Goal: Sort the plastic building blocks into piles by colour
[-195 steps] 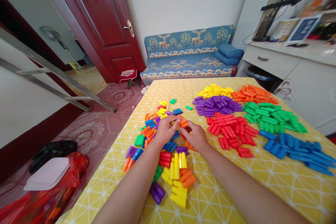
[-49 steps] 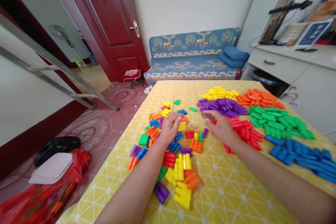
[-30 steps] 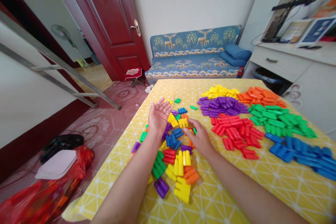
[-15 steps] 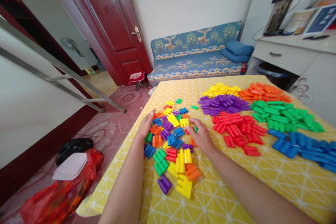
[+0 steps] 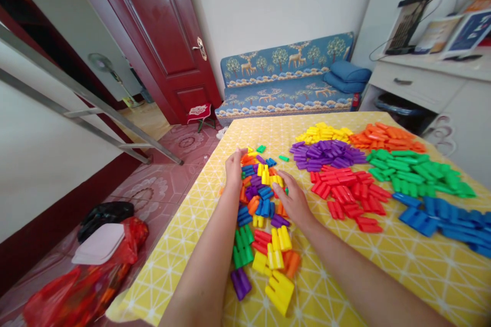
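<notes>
A mixed pile of coloured plastic blocks (image 5: 264,193), shaped like joined tubes, lies between my two hands. My left hand (image 5: 233,168) rests against the pile's left side, fingers stretched forward along it. On the other side, my right hand (image 5: 293,196) has its thumb and fingers apart, close around a yellow block (image 5: 276,180); whether it touches the block is unclear. Nearer to me lie a green block (image 5: 243,246), a purple block (image 5: 241,283) and a wide yellow block (image 5: 280,292). My left hand hides part of the pile.
Colour-sorted heaps stand to the right: yellow (image 5: 324,133), purple (image 5: 326,154), red (image 5: 349,189), orange (image 5: 387,138), green (image 5: 420,171) and blue (image 5: 445,218). A yellow patterned cloth (image 5: 184,271) covers the table. Beyond are a blue sofa (image 5: 284,97) and a white cabinet (image 5: 422,87).
My left hand has moved right, and the left part of the mixed pile has shifted right with it, bunching up. The near blocks have also shifted or turned. My right hand stays nearly in place.
</notes>
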{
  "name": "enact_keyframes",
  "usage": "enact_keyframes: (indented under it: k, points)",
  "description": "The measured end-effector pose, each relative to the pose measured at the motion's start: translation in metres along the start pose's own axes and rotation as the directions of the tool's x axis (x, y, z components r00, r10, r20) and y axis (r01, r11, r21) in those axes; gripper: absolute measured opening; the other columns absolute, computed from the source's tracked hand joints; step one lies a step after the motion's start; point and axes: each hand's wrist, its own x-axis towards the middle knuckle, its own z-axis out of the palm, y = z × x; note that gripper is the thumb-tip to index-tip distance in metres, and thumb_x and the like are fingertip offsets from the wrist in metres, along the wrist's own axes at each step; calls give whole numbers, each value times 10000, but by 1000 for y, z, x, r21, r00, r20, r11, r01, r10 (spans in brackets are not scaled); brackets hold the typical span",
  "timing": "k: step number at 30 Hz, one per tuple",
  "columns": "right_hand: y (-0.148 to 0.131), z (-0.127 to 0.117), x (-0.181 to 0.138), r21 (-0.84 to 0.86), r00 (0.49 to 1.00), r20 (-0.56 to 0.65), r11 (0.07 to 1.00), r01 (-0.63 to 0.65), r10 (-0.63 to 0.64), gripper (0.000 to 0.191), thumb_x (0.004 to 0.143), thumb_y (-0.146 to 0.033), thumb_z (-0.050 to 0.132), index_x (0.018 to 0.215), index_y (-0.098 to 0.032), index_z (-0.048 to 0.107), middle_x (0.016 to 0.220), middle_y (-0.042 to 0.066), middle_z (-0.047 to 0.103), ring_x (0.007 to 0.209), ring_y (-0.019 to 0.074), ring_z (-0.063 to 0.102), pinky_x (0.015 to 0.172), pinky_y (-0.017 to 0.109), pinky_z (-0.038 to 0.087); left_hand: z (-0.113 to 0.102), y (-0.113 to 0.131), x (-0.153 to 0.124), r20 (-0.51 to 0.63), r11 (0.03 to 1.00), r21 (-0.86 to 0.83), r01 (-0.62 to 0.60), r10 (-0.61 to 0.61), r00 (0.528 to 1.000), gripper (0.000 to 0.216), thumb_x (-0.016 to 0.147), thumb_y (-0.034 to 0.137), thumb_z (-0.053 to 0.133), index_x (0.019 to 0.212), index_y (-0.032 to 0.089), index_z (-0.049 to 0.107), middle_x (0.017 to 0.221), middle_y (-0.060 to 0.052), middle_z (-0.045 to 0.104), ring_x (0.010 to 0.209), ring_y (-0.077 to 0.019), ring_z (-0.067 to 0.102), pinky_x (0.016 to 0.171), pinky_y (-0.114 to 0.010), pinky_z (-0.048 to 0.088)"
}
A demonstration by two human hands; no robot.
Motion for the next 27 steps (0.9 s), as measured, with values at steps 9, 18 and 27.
enact_keyframes:
  k: [9,18,27]
  points:
    - [2,-2,1,28,1000,10,1000,-11,11,412,894,-425,474,1200,-167,571,1294,141,569,1226,247,509,1067,460,372,26,70,-11,360,844,-403,355,-210,909,378,915,452,441,993,156,663,955,-87,713,914,-188,685,933,-381,501]
    - [4,1,1,35,1000,-21,999,2,-1,321,886,-381,493,1118,-190,607,1256,128,591,1204,243,523,1050,464,388,-86,29,-88,407,740,609,-287,20,913,677,745,469,694,1336,206,497,1350,-135,524,1264,-301,479,1080,-490,351]
    - [3,1,0,-3,999,-6,999,34,-34,337,874,-355,511,1148,-174,586,1276,140,573,1219,253,510,1054,462,385,-51,8,-101,480,400,787,-470,82,873,680,757,401,693,1376,259,450,1438,-137,420,1361,-368,327,1093,-617,243]
